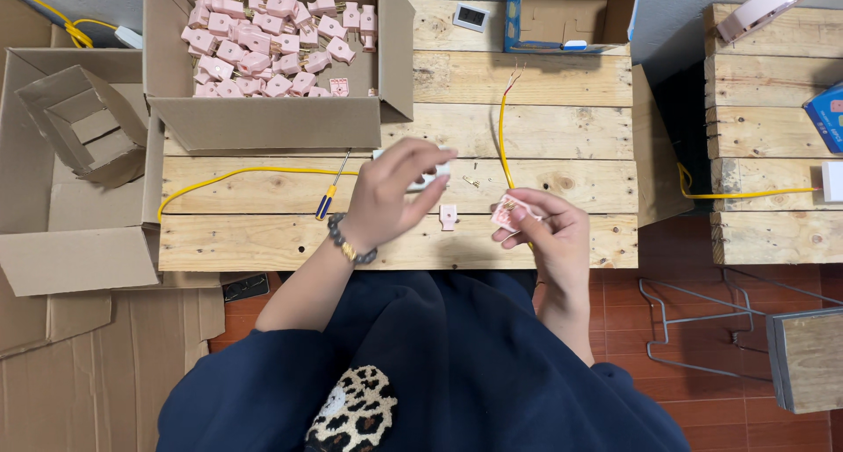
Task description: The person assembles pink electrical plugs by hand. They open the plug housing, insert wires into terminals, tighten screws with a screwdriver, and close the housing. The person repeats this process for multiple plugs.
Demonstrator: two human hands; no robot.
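Cardboard box (263, 123) of pink plug shells sits behind the wooden bench (290, 241). Right hand (549, 237) pinches one pink plug half (509, 213) — best kept level. Left hand (386, 197) curls over a small white part (428, 178); firm grasp unclear.

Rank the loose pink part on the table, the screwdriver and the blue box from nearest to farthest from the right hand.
From the right hand:
1. Loose pink part, just left of it.
2. Screwdriver, farther left, past the left hand.
3. Blue box, at the table's far edge.
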